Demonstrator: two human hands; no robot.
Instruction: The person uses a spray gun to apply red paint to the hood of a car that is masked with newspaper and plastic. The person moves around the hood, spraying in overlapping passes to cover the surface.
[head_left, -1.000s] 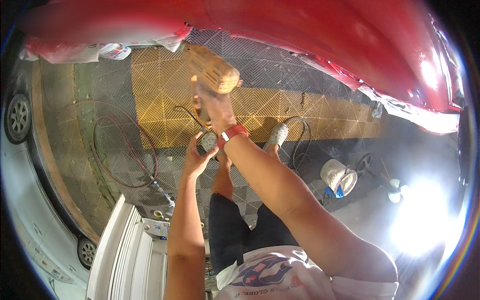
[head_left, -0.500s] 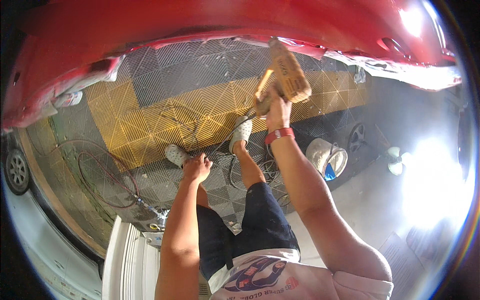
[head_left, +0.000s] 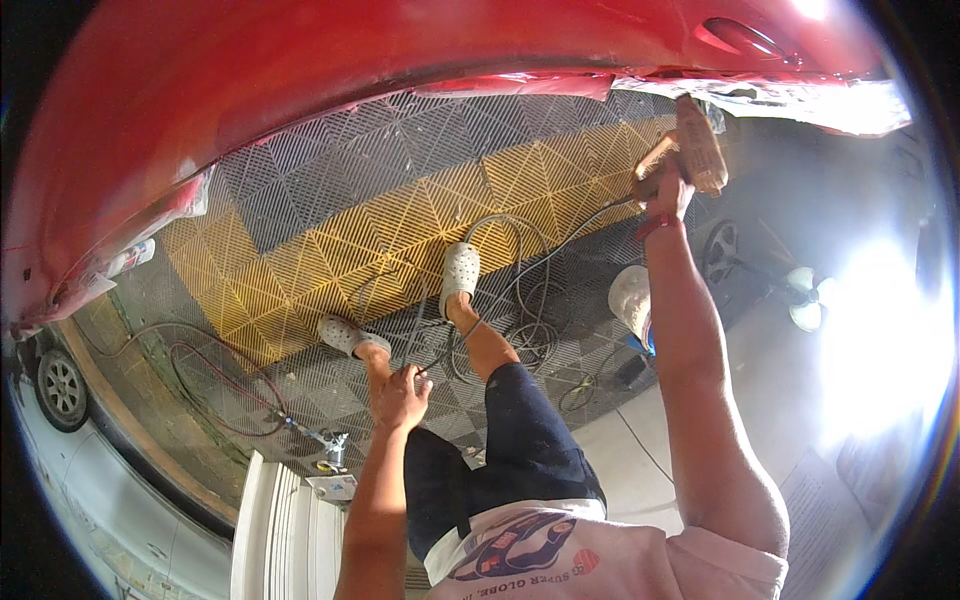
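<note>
My right hand [head_left: 672,192], with a red band at the wrist, grips the handle of a dusty yellow heat gun [head_left: 700,150]. Its nozzle points up at the lower edge of a red car body [head_left: 400,60], close to the white masking sheet [head_left: 800,105]; whether they touch I cannot tell. A dark power cord [head_left: 590,222] runs from the handle and loops down across the floor. Low by my left leg, my left hand [head_left: 402,398] is closed, apparently around part of that cord.
Yellow and grey grid tiles [head_left: 400,220] cover the floor. A pale bucket [head_left: 630,300] stands beside my right forearm, near a fan [head_left: 805,300] and a glaring light [head_left: 890,340]. A reddish hose [head_left: 220,350] with a spray gun [head_left: 332,445] lies left, by another car [head_left: 120,490].
My right hand has carried the heat gun rightward along the car's lower edge. My left hand has dropped slightly lower. More of the cord loops show on the floor.
</note>
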